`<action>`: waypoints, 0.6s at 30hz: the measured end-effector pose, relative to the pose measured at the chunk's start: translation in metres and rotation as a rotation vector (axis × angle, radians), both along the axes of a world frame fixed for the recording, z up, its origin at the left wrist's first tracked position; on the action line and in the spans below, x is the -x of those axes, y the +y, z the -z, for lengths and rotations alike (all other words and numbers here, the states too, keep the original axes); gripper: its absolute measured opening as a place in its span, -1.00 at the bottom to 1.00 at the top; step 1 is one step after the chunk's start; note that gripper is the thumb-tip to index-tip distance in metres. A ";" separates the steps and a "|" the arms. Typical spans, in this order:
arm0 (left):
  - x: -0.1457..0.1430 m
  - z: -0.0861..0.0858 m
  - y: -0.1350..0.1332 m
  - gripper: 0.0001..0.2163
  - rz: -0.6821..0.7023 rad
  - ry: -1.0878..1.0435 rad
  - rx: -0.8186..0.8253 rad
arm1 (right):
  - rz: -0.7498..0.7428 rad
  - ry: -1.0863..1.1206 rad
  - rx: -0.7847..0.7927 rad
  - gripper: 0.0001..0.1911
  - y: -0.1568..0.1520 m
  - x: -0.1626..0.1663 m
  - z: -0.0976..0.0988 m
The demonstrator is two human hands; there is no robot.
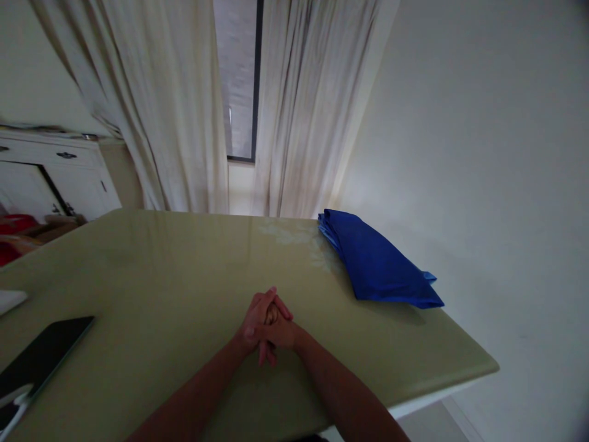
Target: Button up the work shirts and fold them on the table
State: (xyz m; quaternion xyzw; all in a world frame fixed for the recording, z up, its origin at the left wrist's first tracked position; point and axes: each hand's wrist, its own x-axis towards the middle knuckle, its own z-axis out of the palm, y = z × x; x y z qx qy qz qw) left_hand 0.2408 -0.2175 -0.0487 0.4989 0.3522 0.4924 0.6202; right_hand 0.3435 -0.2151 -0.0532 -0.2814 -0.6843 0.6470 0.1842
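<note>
My left hand and my right hand rest clasped together on the olive-green table, fingers interlaced, with nothing visible between them. Both forearms lie on the tabletop, reaching in from the bottom edge. A folded blue cloth lies on the table to the right of my hands, near the far right corner and about a hand's length away from them.
A dark tablet or phone lies at the table's left edge, with a white object just beyond it. Cream curtains and a window stand behind the table. A white cabinet is at the left. A wall runs along the right.
</note>
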 end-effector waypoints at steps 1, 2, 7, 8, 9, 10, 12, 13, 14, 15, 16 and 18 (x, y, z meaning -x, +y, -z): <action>0.000 0.001 -0.001 -0.39 -0.006 -0.005 -0.013 | 0.004 0.011 -0.004 -0.28 -0.001 0.000 -0.002; 0.000 0.003 -0.002 -0.40 -0.009 0.000 -0.029 | 0.007 0.024 -0.015 -0.29 -0.002 -0.001 -0.004; 0.004 0.007 -0.001 -0.35 -0.005 0.080 -0.076 | 0.035 0.049 -0.085 -0.30 -0.005 -0.003 -0.002; 0.005 0.007 0.001 -0.34 0.005 0.087 -0.081 | 0.055 0.047 -0.085 -0.28 -0.004 -0.001 0.001; 0.006 0.006 0.003 -0.34 0.006 0.089 -0.087 | 0.083 0.050 -0.084 -0.24 -0.003 0.001 0.004; 0.007 0.005 0.006 -0.35 -0.003 0.089 -0.091 | 0.122 0.061 -0.090 -0.19 -0.002 0.004 0.008; 0.009 0.006 0.014 -0.37 -0.080 0.098 -0.095 | 0.274 0.100 -0.151 -0.12 0.005 0.010 0.012; 0.010 0.007 0.019 -0.39 -0.127 0.113 -0.100 | 0.403 0.123 -0.209 -0.11 0.010 0.010 0.012; 0.011 0.009 0.024 -0.41 -0.170 0.135 -0.107 | 0.563 0.137 -0.279 -0.11 0.017 0.008 0.009; 0.012 0.011 0.028 -0.43 -0.202 0.163 -0.120 | 0.742 0.136 -0.356 -0.13 0.025 0.001 0.004; 0.013 0.014 0.032 -0.45 -0.214 0.198 -0.137 | 0.925 0.111 -0.432 -0.17 0.034 -0.010 -0.004; 0.015 0.019 0.038 -0.47 -0.197 0.266 -0.174 | 1.217 -0.046 -0.583 -0.24 0.054 -0.043 -0.024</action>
